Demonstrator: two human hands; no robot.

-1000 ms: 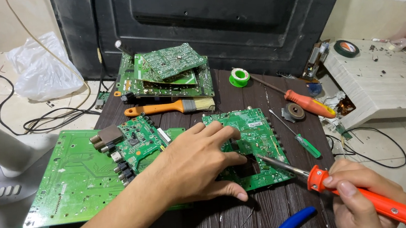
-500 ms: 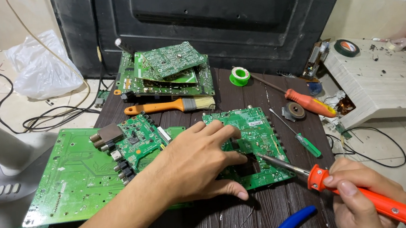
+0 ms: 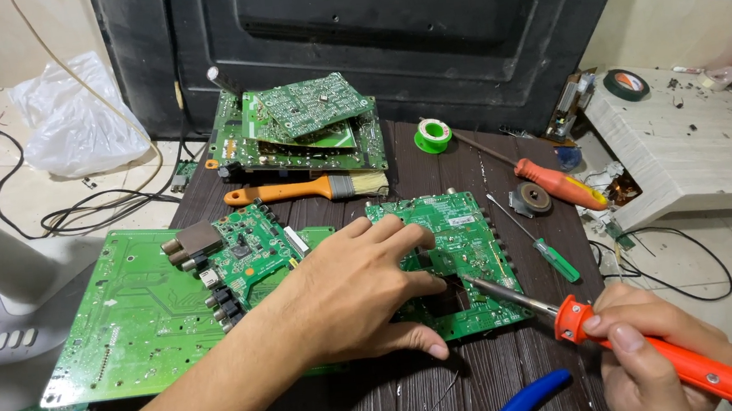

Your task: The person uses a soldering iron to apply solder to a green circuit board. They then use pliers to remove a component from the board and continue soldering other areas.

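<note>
My left hand [image 3: 353, 293] lies flat on a green circuit board [image 3: 459, 232] in the middle of the dark wooden table [image 3: 483, 374], fingers spread, pressing it down. My right hand [image 3: 645, 357] grips the orange handle of a soldering iron [image 3: 596, 322]. Its metal tip touches the board near a dark square cut-out, just right of my left fingertips.
A large green board [image 3: 123, 312] and a smaller one with connectors [image 3: 239, 250] lie at left. Stacked boards [image 3: 299, 126], an orange-handled brush [image 3: 305, 189], a green solder spool [image 3: 433, 135], two screwdrivers [image 3: 554, 181] [image 3: 552, 254] and blue-handled pliers [image 3: 527, 400] lie around. A black panel stands behind.
</note>
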